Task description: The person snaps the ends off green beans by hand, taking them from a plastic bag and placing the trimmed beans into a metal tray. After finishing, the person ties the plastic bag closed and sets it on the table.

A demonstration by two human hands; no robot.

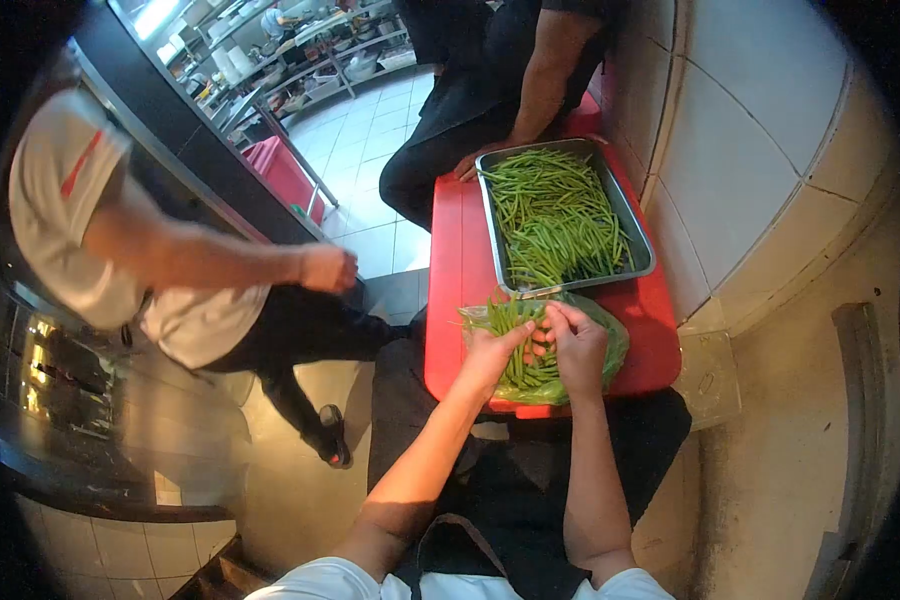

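My left hand (498,357) is closed around a small bunch of green beans (511,314), whose ends stick out past my fingers. Close beside it, my right hand (578,352) has its thumb and fingertips pinched together at the end of a bean. Both hands are over a clear, greenish plastic bag (615,345) that lies open with more green beans in it. Just beyond the bag, a rectangular metal tray (582,284) holds a large heap of green beans (560,210).
Tray and bag rest on a red lid-like surface (457,250) beside a tiled wall (735,130). Across from me sits a person in dark clothes, one hand (466,168) at the tray's corner. On the left another person (200,255) passes. A pink bin (282,175) and kitchen shelves stand behind.
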